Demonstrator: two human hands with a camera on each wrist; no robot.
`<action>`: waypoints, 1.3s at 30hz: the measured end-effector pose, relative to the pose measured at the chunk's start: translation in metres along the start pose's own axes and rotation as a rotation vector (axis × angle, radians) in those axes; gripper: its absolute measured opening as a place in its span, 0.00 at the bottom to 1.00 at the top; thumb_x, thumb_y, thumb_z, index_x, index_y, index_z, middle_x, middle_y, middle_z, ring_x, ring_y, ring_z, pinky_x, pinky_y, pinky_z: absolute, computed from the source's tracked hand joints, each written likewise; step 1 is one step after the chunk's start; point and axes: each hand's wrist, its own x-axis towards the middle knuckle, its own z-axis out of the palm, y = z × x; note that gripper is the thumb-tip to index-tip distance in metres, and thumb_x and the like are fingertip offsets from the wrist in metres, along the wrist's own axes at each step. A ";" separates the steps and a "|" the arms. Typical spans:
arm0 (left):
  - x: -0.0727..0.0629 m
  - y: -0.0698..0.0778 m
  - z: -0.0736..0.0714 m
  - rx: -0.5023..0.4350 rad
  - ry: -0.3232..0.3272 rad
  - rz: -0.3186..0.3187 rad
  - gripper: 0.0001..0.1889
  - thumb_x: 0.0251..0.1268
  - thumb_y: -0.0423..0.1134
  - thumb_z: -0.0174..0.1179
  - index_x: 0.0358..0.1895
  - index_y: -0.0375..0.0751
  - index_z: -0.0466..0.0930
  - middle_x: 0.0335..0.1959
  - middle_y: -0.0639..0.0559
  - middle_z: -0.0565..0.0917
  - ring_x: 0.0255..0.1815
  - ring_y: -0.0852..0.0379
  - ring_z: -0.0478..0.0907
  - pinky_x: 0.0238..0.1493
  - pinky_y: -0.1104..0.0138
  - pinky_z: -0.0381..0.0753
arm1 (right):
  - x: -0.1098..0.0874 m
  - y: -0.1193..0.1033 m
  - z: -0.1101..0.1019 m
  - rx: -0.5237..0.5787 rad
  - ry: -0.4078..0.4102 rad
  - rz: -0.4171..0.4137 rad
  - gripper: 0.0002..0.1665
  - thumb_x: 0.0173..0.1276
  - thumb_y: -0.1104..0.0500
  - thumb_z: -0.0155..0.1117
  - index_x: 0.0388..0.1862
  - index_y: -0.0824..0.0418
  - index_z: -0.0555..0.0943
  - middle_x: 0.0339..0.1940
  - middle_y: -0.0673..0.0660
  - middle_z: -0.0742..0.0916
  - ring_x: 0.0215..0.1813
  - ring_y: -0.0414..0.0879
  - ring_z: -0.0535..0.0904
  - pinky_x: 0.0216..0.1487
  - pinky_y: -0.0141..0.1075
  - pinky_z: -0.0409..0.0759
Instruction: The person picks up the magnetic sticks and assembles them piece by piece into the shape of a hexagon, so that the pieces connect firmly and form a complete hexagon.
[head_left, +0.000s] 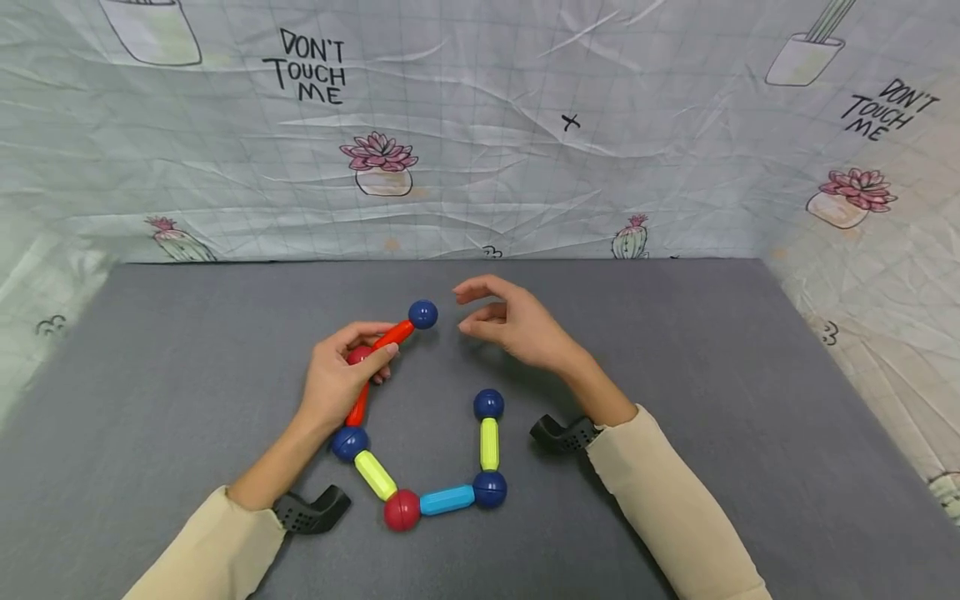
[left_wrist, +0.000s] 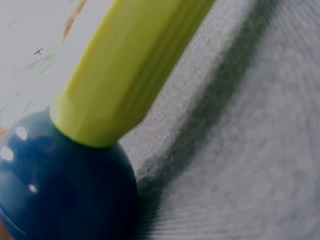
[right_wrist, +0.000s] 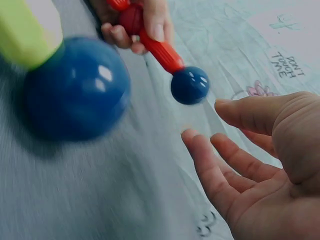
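My left hand (head_left: 328,385) pinches the upper red toy rod (head_left: 394,335) near a red ball (head_left: 359,355), which the hand partly hides. A blue ball (head_left: 423,314) sits on that rod's far end. From the red ball a second red rod (head_left: 357,408) runs down to another blue ball (head_left: 349,443). The chain continues through a yellow-green rod (head_left: 375,475), a red ball (head_left: 402,510), a light blue rod (head_left: 447,499), a blue ball (head_left: 490,489), a yellow-green rod (head_left: 489,444) and an end blue ball (head_left: 489,404). My right hand (head_left: 517,321) holds nothing, thumb and fingers apart, just right of the upper blue ball.
The chain lies on a grey tabletop (head_left: 712,400), open at its upper right. A patterned cloth (head_left: 487,167) rises behind the table and along both sides. Black wrist mounts (head_left: 311,510) jut inward from both sleeves.
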 end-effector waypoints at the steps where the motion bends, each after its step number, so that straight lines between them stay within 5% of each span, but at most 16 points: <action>1: -0.001 0.000 0.001 0.000 0.003 -0.003 0.13 0.61 0.24 0.62 0.49 0.25 0.78 0.32 0.27 0.79 0.22 0.45 0.77 0.26 0.67 0.81 | -0.003 0.000 -0.003 -0.021 0.008 -0.003 0.24 0.65 0.60 0.67 0.60 0.53 0.74 0.57 0.58 0.78 0.48 0.44 0.80 0.44 0.40 0.80; 14: -0.005 -0.001 0.003 0.060 0.016 0.001 0.14 0.63 0.27 0.62 0.52 0.28 0.77 0.31 0.30 0.79 0.23 0.47 0.77 0.24 0.68 0.77 | -0.053 0.015 -0.045 -0.262 0.122 0.001 0.13 0.67 0.58 0.66 0.47 0.59 0.76 0.43 0.56 0.81 0.43 0.44 0.77 0.42 0.42 0.78; 22: 0.001 -0.032 0.001 0.081 -0.005 0.026 0.14 0.68 0.34 0.59 0.55 0.36 0.75 0.32 0.39 0.80 0.25 0.54 0.77 0.28 0.71 0.78 | -0.075 0.035 -0.063 -0.365 0.164 0.043 0.09 0.67 0.56 0.65 0.42 0.57 0.76 0.36 0.51 0.80 0.39 0.43 0.75 0.39 0.39 0.76; 39: 0.004 -0.031 -0.001 0.039 -0.007 0.020 0.16 0.70 0.33 0.56 0.58 0.32 0.72 0.31 0.35 0.81 0.23 0.53 0.79 0.28 0.71 0.79 | -0.082 0.048 -0.096 -0.418 -0.095 0.129 0.14 0.64 0.51 0.69 0.43 0.55 0.78 0.33 0.50 0.80 0.35 0.45 0.74 0.31 0.35 0.71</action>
